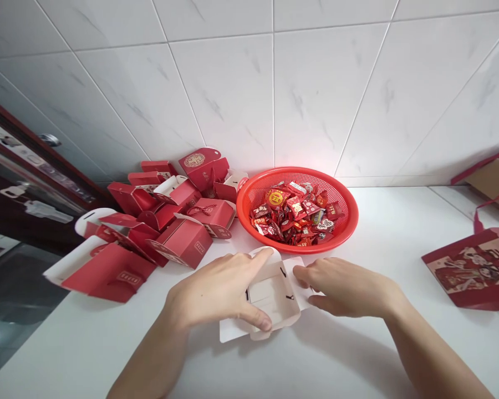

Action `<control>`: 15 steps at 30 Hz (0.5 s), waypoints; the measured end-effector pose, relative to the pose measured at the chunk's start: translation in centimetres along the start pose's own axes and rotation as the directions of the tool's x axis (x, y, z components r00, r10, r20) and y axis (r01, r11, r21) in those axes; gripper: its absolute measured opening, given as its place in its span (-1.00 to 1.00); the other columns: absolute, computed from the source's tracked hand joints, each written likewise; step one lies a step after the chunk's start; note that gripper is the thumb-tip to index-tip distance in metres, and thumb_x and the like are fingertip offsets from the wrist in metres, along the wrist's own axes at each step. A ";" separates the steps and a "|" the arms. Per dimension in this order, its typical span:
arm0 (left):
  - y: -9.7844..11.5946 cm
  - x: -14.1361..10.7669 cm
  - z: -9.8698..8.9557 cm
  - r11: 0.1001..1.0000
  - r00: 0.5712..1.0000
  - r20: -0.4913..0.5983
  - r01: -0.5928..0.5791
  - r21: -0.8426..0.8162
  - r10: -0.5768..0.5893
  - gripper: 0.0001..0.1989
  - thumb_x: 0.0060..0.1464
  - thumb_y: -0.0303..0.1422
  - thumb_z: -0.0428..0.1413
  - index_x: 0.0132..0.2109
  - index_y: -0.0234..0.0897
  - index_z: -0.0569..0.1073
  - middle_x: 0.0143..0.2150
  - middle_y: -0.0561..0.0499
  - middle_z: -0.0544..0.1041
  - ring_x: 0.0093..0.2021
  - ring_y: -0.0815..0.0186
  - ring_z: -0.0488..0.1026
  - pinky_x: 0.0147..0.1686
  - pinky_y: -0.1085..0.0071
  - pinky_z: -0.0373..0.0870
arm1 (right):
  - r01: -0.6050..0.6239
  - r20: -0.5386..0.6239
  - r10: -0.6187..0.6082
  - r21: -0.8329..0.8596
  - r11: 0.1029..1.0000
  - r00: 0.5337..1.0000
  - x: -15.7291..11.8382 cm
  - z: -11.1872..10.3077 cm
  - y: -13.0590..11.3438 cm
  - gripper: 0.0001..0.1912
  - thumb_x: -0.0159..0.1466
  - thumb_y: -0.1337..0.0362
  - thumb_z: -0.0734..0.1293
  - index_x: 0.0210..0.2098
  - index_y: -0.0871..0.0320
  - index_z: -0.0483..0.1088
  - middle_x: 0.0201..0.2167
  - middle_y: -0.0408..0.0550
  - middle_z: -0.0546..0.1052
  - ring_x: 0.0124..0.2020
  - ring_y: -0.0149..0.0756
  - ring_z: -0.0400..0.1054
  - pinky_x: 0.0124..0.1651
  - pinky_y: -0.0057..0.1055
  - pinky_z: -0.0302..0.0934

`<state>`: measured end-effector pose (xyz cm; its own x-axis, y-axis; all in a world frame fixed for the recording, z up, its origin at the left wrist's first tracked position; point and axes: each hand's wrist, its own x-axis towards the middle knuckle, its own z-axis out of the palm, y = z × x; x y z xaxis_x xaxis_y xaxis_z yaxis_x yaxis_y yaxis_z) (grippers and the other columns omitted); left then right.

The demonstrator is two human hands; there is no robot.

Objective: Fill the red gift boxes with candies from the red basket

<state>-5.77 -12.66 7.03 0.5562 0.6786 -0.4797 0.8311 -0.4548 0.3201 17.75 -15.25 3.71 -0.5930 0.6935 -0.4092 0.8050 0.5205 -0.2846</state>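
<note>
An open-topped carton (pixel 270 299) with a white inside rests on the table just in front of me. Its flaps are spread outward, and black cord ends poke through its walls. My left hand (pixel 218 293) spans the carton's left side, with the index finger at the far edge and the thumb over the near edge. On the other side, my right hand (pixel 345 288) has its fingers curled at the right-hand flap (pixel 297 282). Directly behind the carton stands a red plastic basket (pixel 349 221) of wrapped candies (pixel 295 208).
Several red gift boxes (pixel 183 241), some with lids up, crowd the left rear. A red printed bag (pixel 478 269) and a cardboard box (pixel 494 180) sit at the right. Behind is a tiled wall (pixel 316 100); a dark cabinet with keys (pixel 45 210) borders the left.
</note>
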 end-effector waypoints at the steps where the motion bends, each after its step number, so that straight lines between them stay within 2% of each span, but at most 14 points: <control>1: 0.0 0.0 -0.1 1.000 1.000 0.013 0.027 -0.006 -0.027 -0.40 -0.16 0.04 0.36 -0.06 -0.09 0.32 -0.25 0.07 0.50 -0.20 0.09 0.51 -0.43 0.40 0.19 | 0.007 0.002 -0.007 -0.001 1.000 1.000 0.2 0.0 -0.1 -0.88 0.31 0.45 0.35 -0.15 0.20 0.41 -0.23 0.05 0.59 -0.21 -0.11 0.47 -0.34 -0.35 0.04; 4: -0.1 -0.1 -0.3 0.996 0.995 0.049 0.090 -0.018 -0.089 -0.39 -0.21 0.05 0.37 -0.12 -0.10 0.28 -0.25 0.07 0.47 -0.19 0.08 0.49 -0.46 0.39 0.15 | 0.018 0.021 -0.018 0.002 1.000 1.000 0.5 0.1 -0.4 -0.87 0.33 0.44 0.34 -0.12 0.20 0.42 -0.23 0.05 0.59 -0.21 -0.10 0.48 -0.35 -0.35 0.04; 7: 0.0 -0.1 -0.5 0.996 0.995 0.054 0.087 -0.013 -0.087 -0.38 -0.22 0.04 0.38 -0.15 -0.11 0.27 -0.23 0.07 0.44 -0.20 0.09 0.48 -0.47 0.39 0.14 | 0.013 0.034 -0.014 0.001 1.000 0.999 0.4 0.1 -0.4 -0.89 0.35 0.42 0.32 -0.12 0.20 0.41 -0.23 0.06 0.60 -0.21 -0.09 0.49 -0.35 -0.35 0.04; 15: -0.1 0.2 0.0 0.999 0.999 -0.027 0.047 -0.011 -0.047 -0.41 -0.21 0.05 0.36 -0.18 -0.12 0.27 -0.21 0.05 0.46 -0.17 0.04 0.49 -0.41 0.36 0.20 | -0.023 -0.005 0.023 0.006 1.000 1.000 -0.4 0.0 -0.3 -0.95 0.37 0.38 0.31 -0.17 0.17 0.39 -0.20 0.06 0.59 -0.20 -0.09 0.49 -0.30 -0.33 0.15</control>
<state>-5.77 -12.52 6.90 0.5165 0.7146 -0.4718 0.8560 -0.4166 0.3061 17.77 -15.65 3.96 -0.5748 0.7076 -0.4109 0.8183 0.5018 -0.2803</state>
